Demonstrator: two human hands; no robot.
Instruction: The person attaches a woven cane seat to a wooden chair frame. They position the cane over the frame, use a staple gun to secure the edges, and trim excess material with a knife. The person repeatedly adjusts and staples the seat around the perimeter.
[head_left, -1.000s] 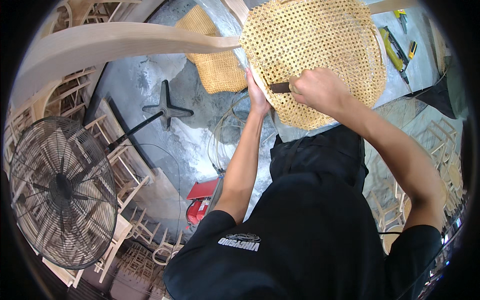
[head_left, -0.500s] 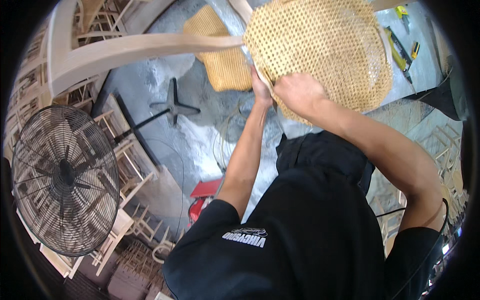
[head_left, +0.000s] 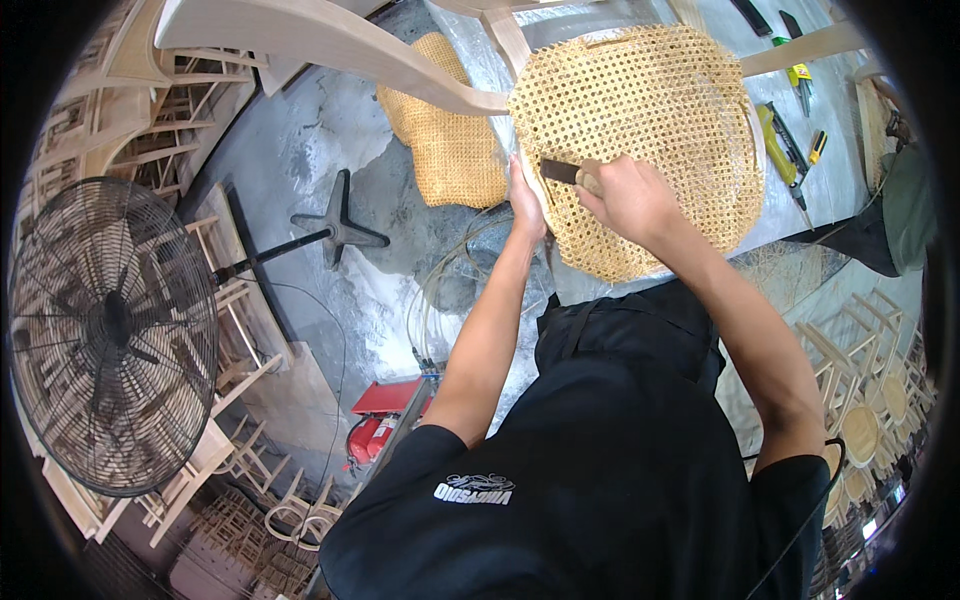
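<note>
A wooden chair frame (head_left: 400, 55) with a pale curved leg lies on the work table. Woven cane webbing (head_left: 650, 130) covers its seat, the ragged edges overhanging the rim. My left hand (head_left: 527, 205) grips the seat's left edge, thumb up along the side and the other fingers mostly hidden. Closed round the pale handle of a flat-bladed scraper (head_left: 560, 171), my right hand (head_left: 632, 200) is over the webbing near that same edge. The scraper's dark, squared blade points left, against or just above the cane.
A plastic-covered table (head_left: 830, 190) bears a yellow-green tool (head_left: 780, 145), a small yellow cutter (head_left: 818, 147) and other hand tools. More cane webbing (head_left: 455, 170) hangs at the left. A large floor fan (head_left: 115, 320), a red fire extinguisher (head_left: 370, 437) and stacked chair frames (head_left: 870, 400) surround me.
My right hand has lifted from the seat's left edge and moved right over the webbing, so the scraper blade shows. My left hand stays at the edge. The whole view has shifted.
</note>
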